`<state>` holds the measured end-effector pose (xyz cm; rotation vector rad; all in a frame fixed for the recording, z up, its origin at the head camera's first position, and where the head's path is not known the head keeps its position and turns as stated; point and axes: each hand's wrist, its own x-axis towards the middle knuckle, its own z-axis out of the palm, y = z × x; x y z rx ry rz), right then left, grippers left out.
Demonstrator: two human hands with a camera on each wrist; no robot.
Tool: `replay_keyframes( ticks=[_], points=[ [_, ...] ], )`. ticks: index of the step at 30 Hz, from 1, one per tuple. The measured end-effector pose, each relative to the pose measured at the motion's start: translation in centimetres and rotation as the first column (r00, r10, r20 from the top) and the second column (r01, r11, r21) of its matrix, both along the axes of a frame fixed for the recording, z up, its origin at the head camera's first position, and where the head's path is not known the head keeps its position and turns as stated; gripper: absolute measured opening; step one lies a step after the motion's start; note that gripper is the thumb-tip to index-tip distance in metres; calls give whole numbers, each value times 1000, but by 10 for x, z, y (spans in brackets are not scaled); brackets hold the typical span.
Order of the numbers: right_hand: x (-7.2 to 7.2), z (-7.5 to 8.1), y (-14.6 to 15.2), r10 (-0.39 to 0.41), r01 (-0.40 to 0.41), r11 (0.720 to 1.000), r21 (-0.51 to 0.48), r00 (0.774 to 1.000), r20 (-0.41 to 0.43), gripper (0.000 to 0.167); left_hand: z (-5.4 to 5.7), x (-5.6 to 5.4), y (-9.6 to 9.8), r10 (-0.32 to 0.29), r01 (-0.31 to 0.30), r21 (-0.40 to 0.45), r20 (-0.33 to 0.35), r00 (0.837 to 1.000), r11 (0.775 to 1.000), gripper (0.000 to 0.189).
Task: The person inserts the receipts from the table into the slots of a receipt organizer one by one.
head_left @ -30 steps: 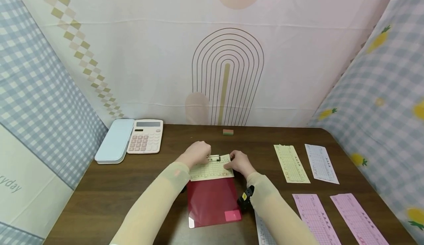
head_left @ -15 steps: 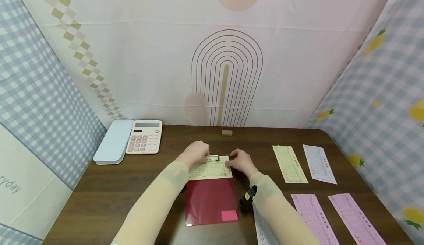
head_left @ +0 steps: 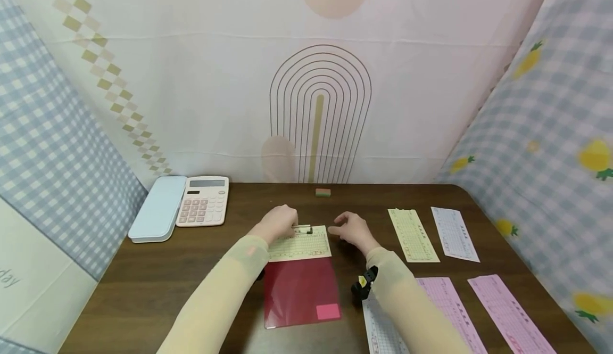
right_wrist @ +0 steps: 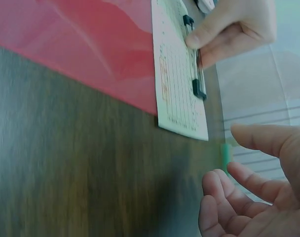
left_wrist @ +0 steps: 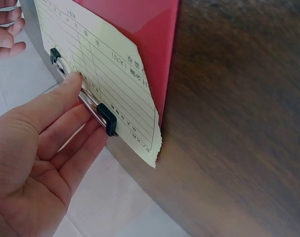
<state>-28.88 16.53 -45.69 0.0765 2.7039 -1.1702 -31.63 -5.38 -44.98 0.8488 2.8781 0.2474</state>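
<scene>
A red clipboard (head_left: 301, 293) lies on the table with a pale yellow printed slip (head_left: 306, 246) across its top end. The slip lies under the metal clip (left_wrist: 91, 102), which has black end pieces. My left hand (head_left: 279, 223) pinches this clip, thumb on top and fingers curled behind the board's edge. Just off the slip's right edge, my right hand (head_left: 351, 230) holds nothing. Its fingers (right_wrist: 258, 180) are loosely bent, thumb apart from them. A pink label (head_left: 328, 312) marks the board's lower right corner.
Back left are a light blue case (head_left: 158, 209) and a calculator (head_left: 203, 200). A small eraser-like block (head_left: 323, 192) sits at the back edge. To the right lie a yellow slip (head_left: 413, 235), white slips (head_left: 455, 234) and pink slips (head_left: 510, 311). My right sleeve partly covers another white slip (head_left: 380, 327).
My right hand has let go of the yellow slip's right edge and moved a little to the right. My left hand keeps its grip on the clip. The head view has shifted slightly.
</scene>
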Motion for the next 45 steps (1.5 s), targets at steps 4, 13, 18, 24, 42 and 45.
replay_keyframes(
  ticks=[4, 13, 18, 24, 42, 45],
  points=[
    [0, 1, 11, -20, 20, 1000, 4, 1000, 3, 36, -1, -1, -2, -7, 7, -1, -6, 1000, 1000, 19],
    [4, 11, 44, -29, 31, 998, 55, 999, -35, 37, -2, -2, -2, -6, 6, 19, 4, 1000, 1000, 13],
    [2, 5, 66, -53, 54, 996, 68, 999, -11, 40, -3, -2, -2, -9, 9, 12, -2, 1000, 1000, 18],
    [4, 4, 86, -78, 77, 994, 79, 997, 5, 41, -2, -2, -2, -21, 21, 8, -9, 1000, 1000, 28],
    [21, 8, 136, -91, 88, 989, 116, 996, 25, 50, 2, 0, -1, 7, -7, 12, 26, 1000, 1000, 51],
    [23, 5, 146, -105, 101, 983, 151, 994, 18, 50, 4, 0, 0, 4, -4, 7, 20, 1000, 1000, 47]
  ],
)
